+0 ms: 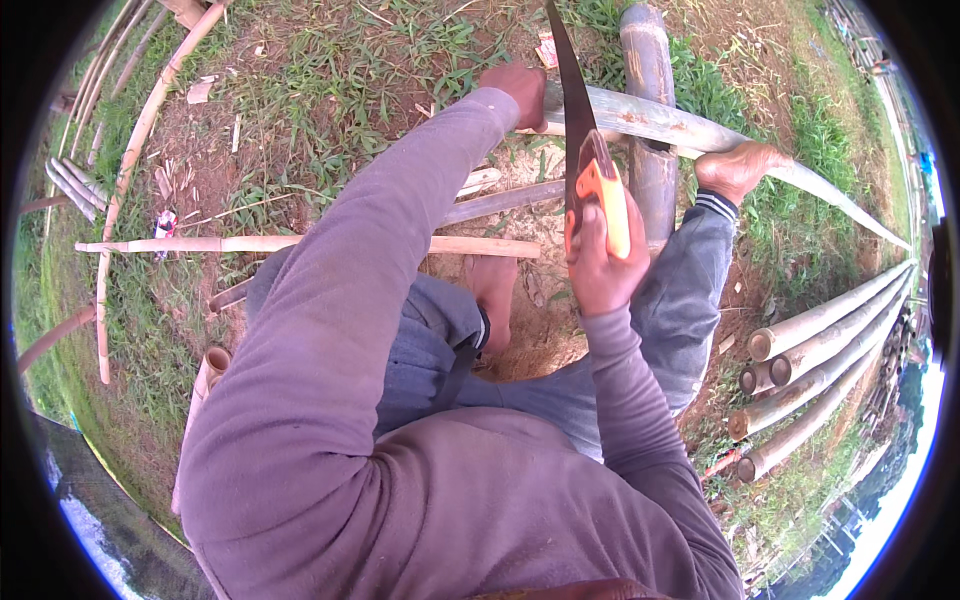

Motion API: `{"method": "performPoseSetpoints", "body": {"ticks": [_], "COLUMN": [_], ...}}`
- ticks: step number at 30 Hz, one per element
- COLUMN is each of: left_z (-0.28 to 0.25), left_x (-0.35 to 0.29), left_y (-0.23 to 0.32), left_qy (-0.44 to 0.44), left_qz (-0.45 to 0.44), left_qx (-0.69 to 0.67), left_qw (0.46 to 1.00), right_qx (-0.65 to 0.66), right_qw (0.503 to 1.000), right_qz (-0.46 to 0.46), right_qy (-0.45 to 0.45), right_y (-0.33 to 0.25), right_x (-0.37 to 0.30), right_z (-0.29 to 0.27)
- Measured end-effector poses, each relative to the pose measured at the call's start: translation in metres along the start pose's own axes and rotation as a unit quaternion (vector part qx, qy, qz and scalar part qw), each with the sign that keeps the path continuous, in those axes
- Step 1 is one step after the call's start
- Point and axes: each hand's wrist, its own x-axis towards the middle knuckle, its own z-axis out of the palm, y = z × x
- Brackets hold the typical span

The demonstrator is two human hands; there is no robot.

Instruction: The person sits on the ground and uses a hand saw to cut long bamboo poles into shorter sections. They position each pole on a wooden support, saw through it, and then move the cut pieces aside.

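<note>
Two hands at work: both mine, bare, each closed on something.
Right hand: my right hand (608, 268) is wrapped firmly round the orange grip of the handsaw (600, 185).
Left hand: my left hand (515, 92) is curled shut on the left end of the bamboo pole (690, 128); I cannot see all its fingers.
Saw: its dark blade stands across the pole, just beside my left knuckles; I cannot tell how deep the teeth sit.
Pole: it lies crosswise over the thick bamboo log (648, 55), between the log's far and near ends.
Feet: my right foot (740, 168) rests on the pole, right of the log; my left foot (493, 300) is on the ground.
Left side: a pale bamboo strip (190, 245) lies beyond my left knee.
Right side: several stacked poles (838, 305) lie on the grass (820, 190).
</note>
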Motion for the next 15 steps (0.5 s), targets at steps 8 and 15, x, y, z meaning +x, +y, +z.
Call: {"method": "performPoseSetpoints", "body": {"ticks": [8, 15], "left_z": [-0.005, 0.001], "left_x": [-0.005, 0.000], "left_y": [-0.005, 0.001], "left_qy": [-0.045, -0.017], "left_qz": [-0.008, 0.001], "left_qx": [0.022, 0.010], "left_qw": [0.999, 1.000], "right_qx": [-0.024, -0.012], "right_qw": [0.999, 1.000], "right_qz": [0.031, -0.020], "right_qy": [-0.009, 0.001], "right_y": [-0.008, -0.006], "right_x": [-0.068, -0.064], "right_z": [-0.034, -0.027]}}
